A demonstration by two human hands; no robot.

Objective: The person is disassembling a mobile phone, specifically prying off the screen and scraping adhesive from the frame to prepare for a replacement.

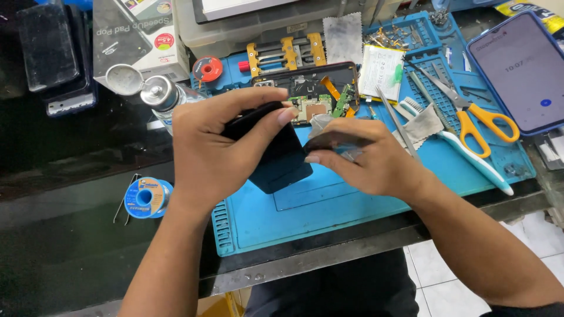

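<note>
The left hand [211, 149] is gripping a black phone panel [276, 152] by its edges above the blue mat [329, 205]; the right hand [364, 158] is pinching a grey cloth [329, 141] against it. The panel looks thin, light, stiff and fragile, so edge holds suit it.

Glossy blk panel [282, 158], matt blue rubber mat [329, 205], grey cloth [322, 124]
</note>
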